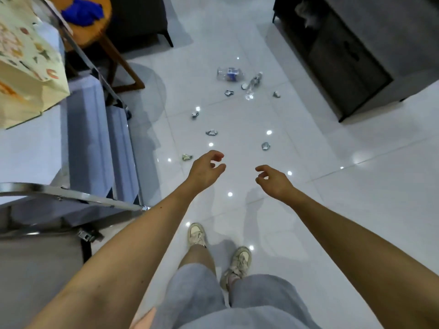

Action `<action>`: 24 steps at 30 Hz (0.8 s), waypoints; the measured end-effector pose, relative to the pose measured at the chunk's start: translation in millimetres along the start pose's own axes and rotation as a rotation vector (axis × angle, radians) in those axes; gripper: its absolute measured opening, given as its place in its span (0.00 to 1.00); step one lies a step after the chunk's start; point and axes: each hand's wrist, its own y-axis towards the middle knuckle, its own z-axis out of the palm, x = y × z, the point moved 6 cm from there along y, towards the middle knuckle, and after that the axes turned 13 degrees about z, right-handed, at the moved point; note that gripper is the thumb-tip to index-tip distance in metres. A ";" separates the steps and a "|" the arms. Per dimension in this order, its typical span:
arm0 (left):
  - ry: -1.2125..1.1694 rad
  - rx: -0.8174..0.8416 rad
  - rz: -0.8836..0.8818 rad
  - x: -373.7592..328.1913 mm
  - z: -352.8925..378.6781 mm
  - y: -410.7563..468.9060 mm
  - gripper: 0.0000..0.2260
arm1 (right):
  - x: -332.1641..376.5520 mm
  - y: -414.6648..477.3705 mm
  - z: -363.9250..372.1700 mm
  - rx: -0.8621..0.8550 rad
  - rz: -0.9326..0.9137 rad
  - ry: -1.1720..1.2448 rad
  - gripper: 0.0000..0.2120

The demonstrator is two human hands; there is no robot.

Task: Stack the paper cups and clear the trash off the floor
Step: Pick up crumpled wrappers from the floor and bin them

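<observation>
Trash lies scattered on the glossy white tile floor (pixel 308 143). A clear plastic bottle with a blue label (pixel 230 74) lies on its side at the far end, and a second crushed clear bottle (pixel 253 84) is beside it. Several small crumpled wrappers dot the floor, among them one (pixel 187 157) just left of my left hand, one (pixel 211 132) farther ahead and one (pixel 265 146) to the right. My left hand (pixel 206 170) and my right hand (pixel 273 180) are stretched forward above the floor, fingers loosely curled, holding nothing. No paper cups are visible.
A chrome-framed glass table (pixel 78 198) stands at the left with a printed paper bag (pixel 26 60) on it. Behind it is a wooden stool (pixel 95 34) with a blue cloth. A dark cabinet (pixel 351 55) fills the upper right. My feet in pale sneakers (pixel 197 235) stand below.
</observation>
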 end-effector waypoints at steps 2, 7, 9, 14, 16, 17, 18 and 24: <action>0.027 0.023 0.006 -2.7 -3.5 24.1 0.13 | 3.7 13.2 -9.4 -0.004 0.014 0.028 0.18; 0.138 0.076 0.058 -7.3 -28.4 98.8 0.15 | 36.4 65.3 -27.7 -0.027 0.056 0.019 0.19; 0.168 0.107 0.077 -9.4 -40.1 136.1 0.16 | 55.8 87.8 -38.9 -0.063 0.070 0.023 0.19; 0.247 0.092 0.120 -16.0 -66.3 230.6 0.18 | 101.3 148.8 -77.8 -0.189 0.063 0.014 0.20; 0.300 0.100 0.129 -14.0 -66.1 260.8 0.19 | 108.8 174.2 -89.3 -0.230 0.084 0.020 0.19; 0.322 0.102 0.120 -10.1 -63.5 274.7 0.20 | 109.6 188.7 -93.0 -0.244 0.101 0.028 0.19; 0.335 0.101 0.107 -3.5 -59.4 288.6 0.20 | 108.9 204.5 -95.0 -0.251 0.115 0.035 0.19; 0.392 0.082 0.055 83.5 -5.8 373.8 0.20 | 86.7 337.0 -77.8 -0.262 0.103 -0.015 0.19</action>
